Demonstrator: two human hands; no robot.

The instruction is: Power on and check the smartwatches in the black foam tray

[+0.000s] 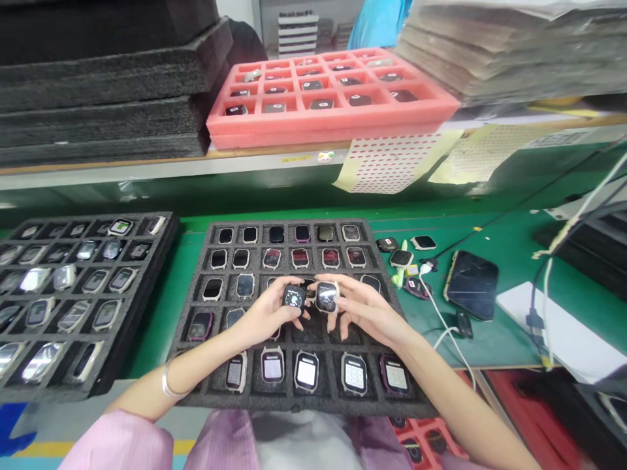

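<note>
Together, above a gridded, coarse dark-grey foam tray [333,406], the left hand [270,307] grasps a black, rounded-square watch [294,297] and the right hand [365,305] a glossy, pale-rimmed watch [326,297].

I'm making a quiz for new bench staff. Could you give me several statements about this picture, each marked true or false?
1. The left hand holds a black watch. True.
2. The right hand is empty. False: the right hand holds a pale-framed watch.
3. The pink tray is up on the shelf. True.
4. The silver bracelet is on the right forearm. False: the silver bracelet is on the left forearm.
5. The dark tray below the hands holds watches with lit screens. True.
</note>
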